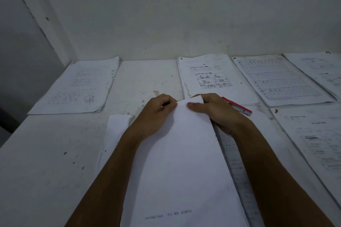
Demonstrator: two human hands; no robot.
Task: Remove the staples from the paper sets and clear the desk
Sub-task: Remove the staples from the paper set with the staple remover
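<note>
Both hands pinch the paper set's stapled far corner.

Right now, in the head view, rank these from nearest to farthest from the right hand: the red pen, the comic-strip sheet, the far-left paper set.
From the right hand:
1. Red pen: just right of the hand, seemingly touching it.
2. Comic-strip sheet: directly behind the hand, toward the wall.
3. Far-left paper set: across the desk, beyond the left hand.

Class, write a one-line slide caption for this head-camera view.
Both hands pinch the top edge of a paper set beside its staple, a red tool nearby.
</note>
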